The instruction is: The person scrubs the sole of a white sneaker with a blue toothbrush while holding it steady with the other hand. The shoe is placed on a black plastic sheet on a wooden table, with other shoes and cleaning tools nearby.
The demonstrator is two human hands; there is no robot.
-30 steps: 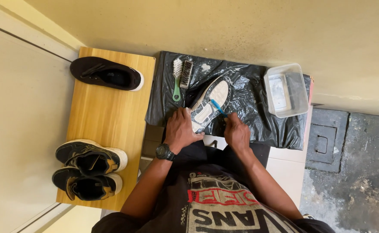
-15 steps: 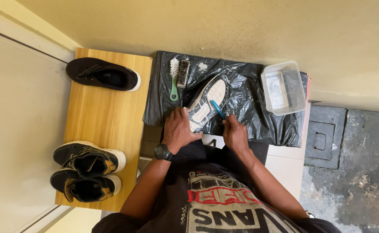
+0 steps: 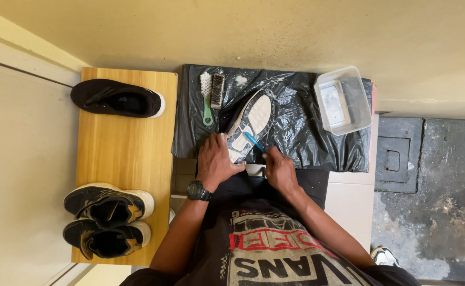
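A shoe [image 3: 252, 121] lies sole up on a black plastic sheet [image 3: 301, 124], its pale sole wet and soapy. My left hand [image 3: 215, 160], with a black watch on the wrist, grips the heel end of the shoe. My right hand [image 3: 278, 168] holds a blue toothbrush [image 3: 253, 141] with its head against the middle of the sole.
A green-handled brush [image 3: 206, 98] and a dark brush [image 3: 217, 90] lie side by side at the sheet's far left. A clear plastic tub [image 3: 343, 100] of water sits at the right. On the wooden board [image 3: 121, 153] lie a black shoe [image 3: 117, 98] and a black-and-tan pair [image 3: 108, 218].
The toothbrush has slid down the sole toward the heel with my right hand. The view has shifted slightly; my left hand keeps its grip on the shoe.
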